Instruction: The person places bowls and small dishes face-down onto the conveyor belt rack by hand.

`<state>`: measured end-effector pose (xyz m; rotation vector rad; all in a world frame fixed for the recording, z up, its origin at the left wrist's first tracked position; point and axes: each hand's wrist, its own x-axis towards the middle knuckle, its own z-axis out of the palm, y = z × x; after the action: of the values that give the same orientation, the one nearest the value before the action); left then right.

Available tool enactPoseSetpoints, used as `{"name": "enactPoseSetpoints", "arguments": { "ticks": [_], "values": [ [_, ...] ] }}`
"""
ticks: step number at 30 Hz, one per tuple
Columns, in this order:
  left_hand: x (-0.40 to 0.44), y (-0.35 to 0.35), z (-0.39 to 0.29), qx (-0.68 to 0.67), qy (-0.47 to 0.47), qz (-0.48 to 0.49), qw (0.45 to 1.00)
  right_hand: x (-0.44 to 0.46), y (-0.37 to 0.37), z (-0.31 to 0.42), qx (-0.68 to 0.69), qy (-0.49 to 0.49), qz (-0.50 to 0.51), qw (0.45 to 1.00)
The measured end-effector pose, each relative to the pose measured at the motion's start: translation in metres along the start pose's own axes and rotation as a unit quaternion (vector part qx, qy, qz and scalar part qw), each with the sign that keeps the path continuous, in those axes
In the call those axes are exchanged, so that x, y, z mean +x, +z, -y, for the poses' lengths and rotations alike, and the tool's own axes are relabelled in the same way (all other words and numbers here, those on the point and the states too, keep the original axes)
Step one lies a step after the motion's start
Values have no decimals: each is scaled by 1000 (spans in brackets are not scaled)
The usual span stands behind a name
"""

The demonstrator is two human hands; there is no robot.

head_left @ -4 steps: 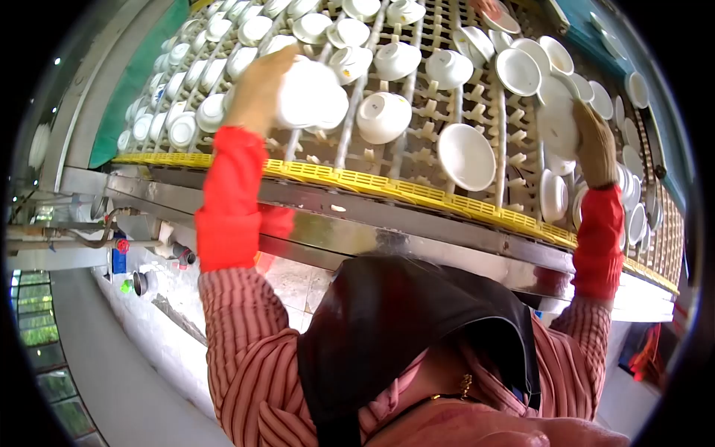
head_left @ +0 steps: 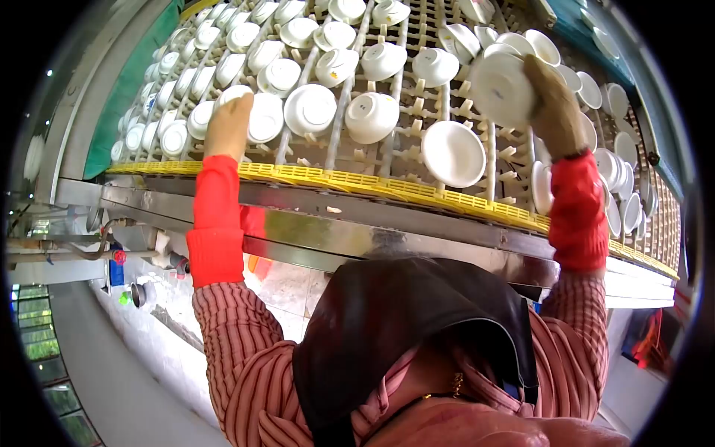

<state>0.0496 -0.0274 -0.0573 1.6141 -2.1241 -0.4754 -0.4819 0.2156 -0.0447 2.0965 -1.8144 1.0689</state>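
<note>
My left hand is over the near left part of the rack, its fingers against a white bowl; another white bowl sits just right of it. The fingertips are partly hidden, so its grip is unclear. My right hand, in a brown glove, is closed on the edge of a white dish, held tilted above the rack. Below that dish a round white bowl lies on the pegs. A cup-like white bowl rests between my hands.
The pegged rack carries rows of white bowls and has a yellow edge strip. A steel ledge runs along its near side. Green cloth hangs at the left; stacked dishes stand at the right.
My left hand has moved left, away from the bowls it was at, which now sit on the rack. My right hand has moved left and up with the dish.
</note>
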Motion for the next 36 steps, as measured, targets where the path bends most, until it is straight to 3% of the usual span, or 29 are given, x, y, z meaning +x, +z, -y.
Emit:
{"name": "enactPoseSetpoints", "arguments": {
  "ticks": [1,2,3,4,6,7,9,10,11,12,13,14,15,17,19,20,23,24,27,28,30,31,32,33,35,36],
  "values": [
    [-13,3,-7,173,-68,-30,982,10,25,16,139,76,21,987],
    [-19,4,-8,163,-65,-29,984,19,49,32,271,157,21,950],
    [-27,6,-9,153,-65,-24,986,19,53,37,35,-9,78,996],
    [-27,6,-15,160,10,-60,985,12,73,20,364,156,81,915],
    [-35,14,-39,172,160,-133,963,9,76,19,605,325,28,727],
    [-38,18,-55,179,233,-124,948,5,69,18,564,353,-15,746],
    [-53,26,-104,164,362,-98,912,-3,60,-13,420,332,-36,844],
    [-62,34,-129,143,420,-82,893,-4,49,-18,237,307,10,922],
    [-70,45,-151,119,476,-41,871,2,31,-19,43,268,56,961],
    [-76,58,-172,95,534,-18,840,14,18,-6,-16,327,110,938],
    [-92,63,-205,84,548,82,828,0,47,-60,-80,192,8,978],
    [-100,94,-214,42,606,41,793,2,43,-57,-128,208,37,969],
    [-101,108,-220,59,653,110,747,8,39,-49,-175,223,68,956],
    [-107,121,-242,32,691,106,714,17,41,-54,-235,201,136,941],
    [-103,149,-238,21,668,167,725,18,63,-83,-307,154,182,921],
    [-101,158,-236,15,655,198,729,9,75,-101,-322,103,151,929],
    [-112,154,-239,-120,508,182,834,13,85,-116,-378,122,250,883],
    [-111,132,-256,-159,370,338,850,9,84,-116,-336,107,218,910],
    [-116,139,-276,-312,187,313,877,12,82,-110,-312,66,235,918],
    [-117,157,-279,-316,170,288,888,12,78,-107,-281,98,236,925],
    [-104,178,-276,-113,322,156,927,12,73,-98,-309,97,213,922],
    [-99,186,-277,-7,388,84,918,11,71,-94,-323,97,201,920],
    [-91,181,-277,57,452,-11,890,22,60,-78,-318,141,268,899],
    [-86,180,-275,83,500,-98,857,17,68,-92,-344,116,236,901],
    [-83,183,-266,92,498,-7,862,11,88,-107,-391,66,174,901],
    [-84,182,-266,75,501,-11,862,17,86,-104,-278,119,217,928]
  ]
}}
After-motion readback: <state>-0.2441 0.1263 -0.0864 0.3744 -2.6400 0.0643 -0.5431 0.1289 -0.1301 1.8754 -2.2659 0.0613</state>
